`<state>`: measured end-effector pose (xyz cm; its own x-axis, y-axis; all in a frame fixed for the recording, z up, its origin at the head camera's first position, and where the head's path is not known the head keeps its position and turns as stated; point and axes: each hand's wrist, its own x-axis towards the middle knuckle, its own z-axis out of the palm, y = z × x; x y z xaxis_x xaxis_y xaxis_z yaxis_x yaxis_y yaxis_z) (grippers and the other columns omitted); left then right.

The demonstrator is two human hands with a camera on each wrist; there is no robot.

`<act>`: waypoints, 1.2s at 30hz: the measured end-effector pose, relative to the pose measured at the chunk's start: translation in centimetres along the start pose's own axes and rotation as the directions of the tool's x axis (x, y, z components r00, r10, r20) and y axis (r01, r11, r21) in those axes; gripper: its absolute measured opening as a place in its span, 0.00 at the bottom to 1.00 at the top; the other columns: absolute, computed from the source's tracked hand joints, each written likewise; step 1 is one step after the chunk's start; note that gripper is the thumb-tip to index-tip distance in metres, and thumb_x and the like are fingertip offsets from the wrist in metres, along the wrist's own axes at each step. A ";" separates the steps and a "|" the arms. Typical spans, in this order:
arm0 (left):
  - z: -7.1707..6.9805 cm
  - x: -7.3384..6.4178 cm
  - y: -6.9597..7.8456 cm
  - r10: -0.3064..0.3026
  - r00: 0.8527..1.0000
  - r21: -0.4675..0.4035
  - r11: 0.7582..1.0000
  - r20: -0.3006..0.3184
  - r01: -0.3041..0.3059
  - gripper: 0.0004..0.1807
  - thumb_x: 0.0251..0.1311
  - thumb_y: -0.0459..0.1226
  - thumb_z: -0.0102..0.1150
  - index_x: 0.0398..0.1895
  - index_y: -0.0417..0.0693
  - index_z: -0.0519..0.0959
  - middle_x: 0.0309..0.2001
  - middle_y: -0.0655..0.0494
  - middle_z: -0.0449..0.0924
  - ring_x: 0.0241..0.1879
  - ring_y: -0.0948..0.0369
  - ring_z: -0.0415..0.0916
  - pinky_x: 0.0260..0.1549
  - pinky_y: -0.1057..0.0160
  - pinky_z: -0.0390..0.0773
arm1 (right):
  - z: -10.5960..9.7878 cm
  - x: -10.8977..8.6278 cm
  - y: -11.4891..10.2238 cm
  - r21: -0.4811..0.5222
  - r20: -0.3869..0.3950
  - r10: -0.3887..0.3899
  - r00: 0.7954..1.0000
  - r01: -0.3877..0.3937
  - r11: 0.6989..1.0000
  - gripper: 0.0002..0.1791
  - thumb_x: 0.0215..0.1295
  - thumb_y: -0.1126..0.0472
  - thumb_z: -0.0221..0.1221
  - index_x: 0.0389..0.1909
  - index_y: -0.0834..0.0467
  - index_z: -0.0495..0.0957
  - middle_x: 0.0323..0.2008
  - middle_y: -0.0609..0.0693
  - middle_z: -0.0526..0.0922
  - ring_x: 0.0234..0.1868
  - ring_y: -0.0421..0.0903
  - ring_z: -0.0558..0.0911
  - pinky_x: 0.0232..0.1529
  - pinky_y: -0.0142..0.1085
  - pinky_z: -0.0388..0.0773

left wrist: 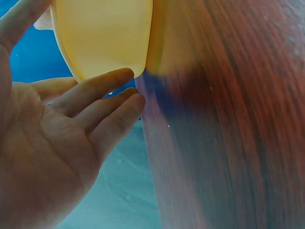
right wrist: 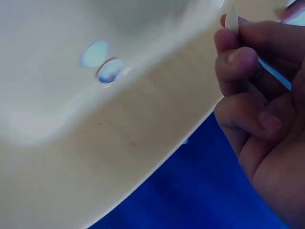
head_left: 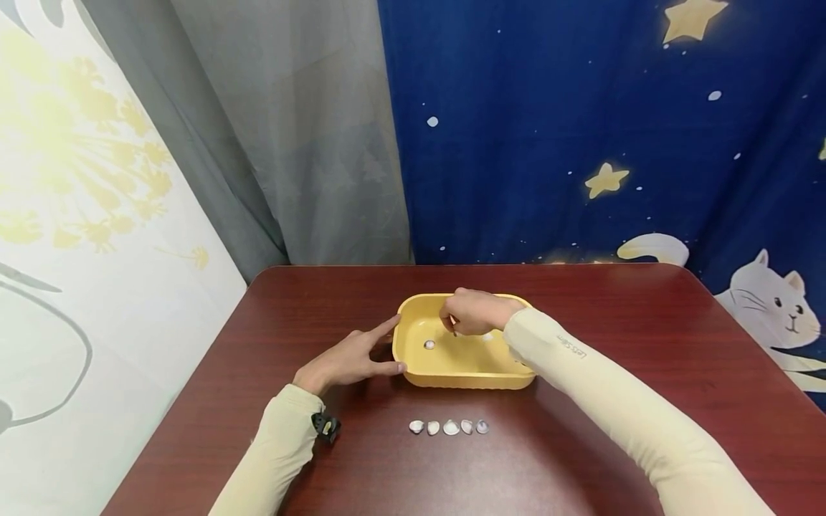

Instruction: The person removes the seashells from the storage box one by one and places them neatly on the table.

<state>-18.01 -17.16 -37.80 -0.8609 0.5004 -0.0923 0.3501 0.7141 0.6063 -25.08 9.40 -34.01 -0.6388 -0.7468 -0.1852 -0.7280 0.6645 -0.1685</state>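
Note:
A yellow plastic basin (head_left: 464, 381) stands on the table. My left hand (head_left: 348, 362) touches its left end, thumb and index finger spread along the rim; in the left wrist view the fingers look mostly straight. Over the basin, my right hand (head_left: 479, 312) pinches a small pale seashell (right wrist: 232, 20) between thumb and fingertips, seen edge-on in the right wrist view. One shell (head_left: 429, 345) lies on the basin floor at the left. The right wrist view shows a whitish shell (right wrist: 94, 53) beside a bluish one (right wrist: 109, 71) inside the basin.
Several seashells (head_left: 450, 427) lie in a level row on the dark red wooden table (head_left: 310, 301), in front of the basin. Behind the table hang a grey curtain (head_left: 323, 129) and a blue star-patterned one (head_left: 516, 143). A white patterned panel (head_left: 97, 301) stands at the left.

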 end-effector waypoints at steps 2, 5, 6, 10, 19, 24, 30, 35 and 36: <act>0.0 0.0 0.0 -0.003 1.000 0.004 1.000 0.003 0.003 0.54 0.57 0.60 0.67 0.81 0.57 0.51 0.70 0.57 0.73 0.74 0.59 0.64 0.73 0.49 0.65 | -0.2 -0.5 -0.5 0.016 -0.029 -0.023 0.999 0.023 1.000 0.12 0.61 0.71 0.57 0.29 0.54 0.86 0.25 0.42 0.81 0.26 0.39 0.73 0.27 0.29 0.72; -0.1 0.0 0.1 -0.008 1.000 0.009 1.000 0.008 0.008 0.54 0.56 0.60 0.67 0.81 0.57 0.51 0.70 0.58 0.73 0.74 0.59 0.64 0.73 0.49 0.65 | -0.4 -1.3 -1.2 0.035 -0.083 -0.063 0.995 0.066 0.997 0.12 0.60 0.72 0.56 0.29 0.55 0.86 0.23 0.42 0.80 0.24 0.39 0.72 0.26 0.28 0.71; 0.0 0.0 0.1 -0.004 1.000 0.015 1.000 0.007 0.003 0.54 0.56 0.60 0.67 0.81 0.56 0.51 0.70 0.57 0.74 0.74 0.58 0.64 0.73 0.48 0.65 | -0.5 -1.6 -1.4 0.042 -0.099 -0.075 0.992 0.080 0.996 0.12 0.60 0.72 0.56 0.28 0.54 0.85 0.23 0.42 0.79 0.24 0.38 0.72 0.26 0.28 0.70; 0.0 -0.1 0.1 -0.015 1.000 0.017 1.000 0.006 0.015 0.54 0.56 0.60 0.67 0.81 0.57 0.51 0.69 0.58 0.74 0.74 0.59 0.64 0.73 0.49 0.65 | -0.7 -2.8 -2.2 0.064 -0.151 -0.121 0.981 0.132 0.989 0.12 0.60 0.71 0.57 0.26 0.52 0.82 0.20 0.40 0.76 0.22 0.36 0.70 0.25 0.27 0.69; 0.0 0.1 0.0 -0.004 1.000 0.021 1.000 0.000 0.004 0.53 0.57 0.60 0.66 0.81 0.57 0.51 0.70 0.59 0.73 0.74 0.60 0.65 0.72 0.49 0.67 | -0.1 -4.6 -3.9 0.093 -0.217 -0.202 0.955 0.227 0.970 0.11 0.64 0.67 0.59 0.24 0.52 0.80 0.19 0.38 0.75 0.22 0.32 0.70 0.28 0.24 0.71; 0.0 -0.1 0.0 0.006 1.000 0.026 1.000 -0.002 -0.006 0.53 0.57 0.60 0.66 0.81 0.56 0.51 0.70 0.60 0.73 0.73 0.60 0.66 0.71 0.50 0.67 | 0.7 -5.2 -5.7 0.100 -0.267 -0.267 0.926 0.302 0.948 0.09 0.64 0.68 0.61 0.25 0.52 0.81 0.22 0.38 0.79 0.25 0.31 0.73 0.31 0.22 0.72; 0.1 -0.1 0.0 0.020 1.000 0.021 1.000 -0.002 -0.020 0.54 0.58 0.60 0.65 0.81 0.54 0.50 0.70 0.58 0.73 0.72 0.60 0.68 0.70 0.49 0.69 | 1.7 -5.8 -7.6 0.056 -0.284 -0.317 0.905 0.346 0.937 0.07 0.61 0.67 0.63 0.28 0.51 0.84 0.24 0.37 0.81 0.28 0.31 0.75 0.35 0.21 0.74; -0.1 -0.1 0.3 0.012 1.000 0.021 1.000 -0.001 -0.012 0.54 0.57 0.61 0.65 0.81 0.56 0.50 0.70 0.57 0.73 0.72 0.60 0.67 0.70 0.49 0.69 | 2.6 -6.0 -8.7 0.020 -0.272 -0.328 0.904 0.346 0.938 0.07 0.61 0.65 0.64 0.28 0.50 0.85 0.24 0.36 0.80 0.28 0.30 0.73 0.36 0.21 0.74; -0.1 -0.1 0.3 0.007 1.000 0.022 1.000 0.001 -0.007 0.54 0.57 0.61 0.65 0.81 0.56 0.50 0.70 0.57 0.73 0.72 0.60 0.67 0.70 0.49 0.69 | 2.9 -6.0 -8.8 0.019 -0.266 -0.327 0.907 0.344 0.939 0.07 0.61 0.65 0.64 0.28 0.49 0.85 0.24 0.35 0.80 0.28 0.30 0.73 0.35 0.21 0.73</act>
<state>-17.86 -17.04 -37.58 -0.8581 0.5058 -0.0883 0.3644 0.7210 0.5893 -14.13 8.14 -34.18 -0.4077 -0.9016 0.1448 -0.8984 0.3678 -0.2399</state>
